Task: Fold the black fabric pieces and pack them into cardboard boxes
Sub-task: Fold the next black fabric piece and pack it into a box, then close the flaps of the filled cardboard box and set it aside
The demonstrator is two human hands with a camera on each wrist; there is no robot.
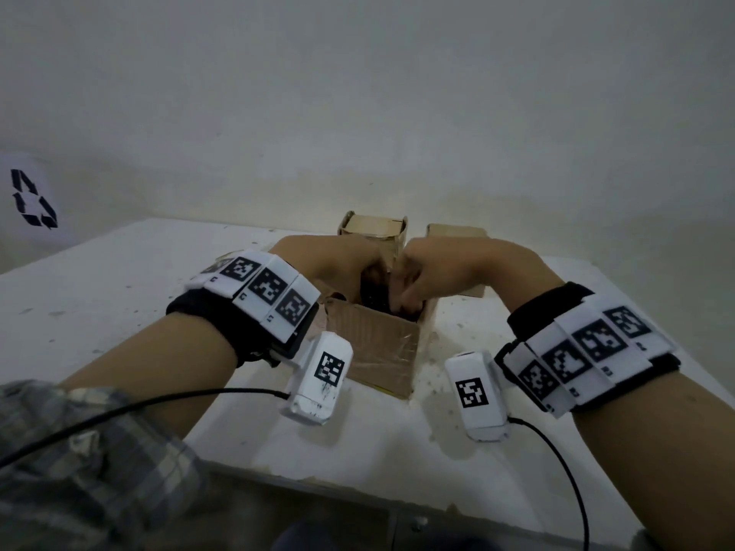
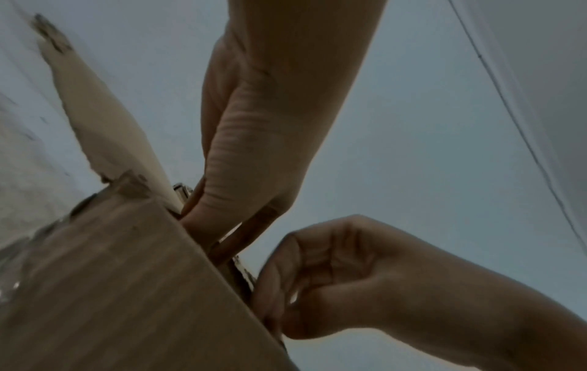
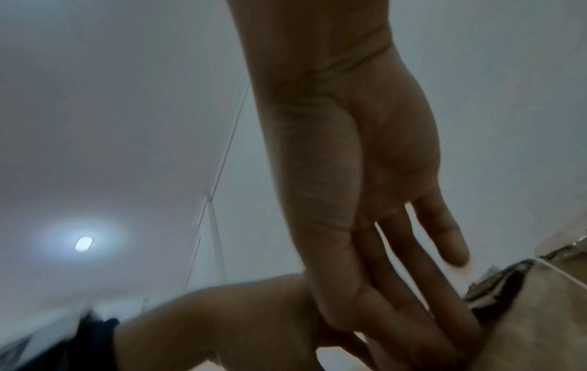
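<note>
An open cardboard box stands on the white table, with black fabric showing dark inside it. My left hand reaches into the box from the left, and its fingers run straight down behind the box wall. From the right, my right hand goes in beside it. Its fingers are straight and push down into the box, with the little finger free above the rim. Both sets of fingertips are hidden inside the box.
Two more cardboard boxes stand behind, one at the centre and one to its right, close to the wall. A white sheet with a recycling symbol is at the far left. Cables hang from both wrist units.
</note>
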